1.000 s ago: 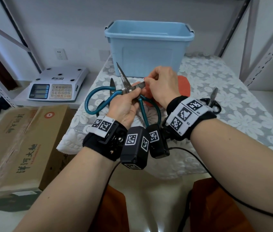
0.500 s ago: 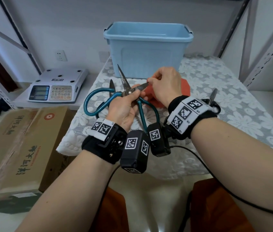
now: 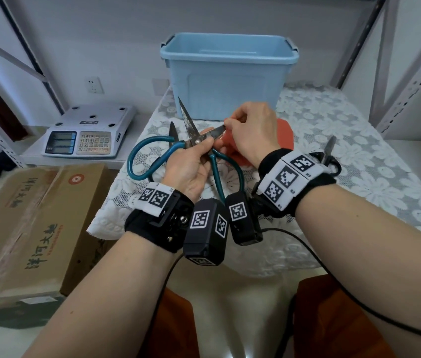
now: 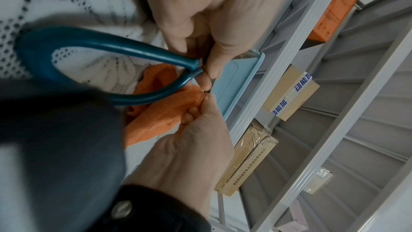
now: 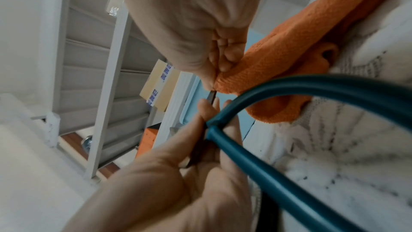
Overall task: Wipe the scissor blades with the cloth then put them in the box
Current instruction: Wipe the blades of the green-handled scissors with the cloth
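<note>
Large scissors (image 3: 188,125) with teal loop handles (image 4: 107,43) are held above the lace-covered table, blades spread. My left hand (image 3: 208,147) grips them at the pivot. My right hand (image 3: 227,124) pinches the orange cloth (image 3: 283,135) round the right-pointing blade, close to its tip. In the right wrist view the cloth (image 5: 278,59) folds over the blade edge between thumb and fingers. The other blade points up, bare. The open light-blue box (image 3: 230,73) stands just behind both hands.
A smaller black-handled pair of scissors (image 3: 329,155) lies on the table at the right; another blade tip (image 3: 172,129) shows left of the held pair. A digital scale (image 3: 88,133) and a cardboard carton (image 3: 23,223) sit to the left. Shelf uprights (image 3: 410,81) flank the table.
Hardly anything differs. My right hand with the cloth has shifted only slightly on the same blade; my left hand keeps its grip at the pivot.
</note>
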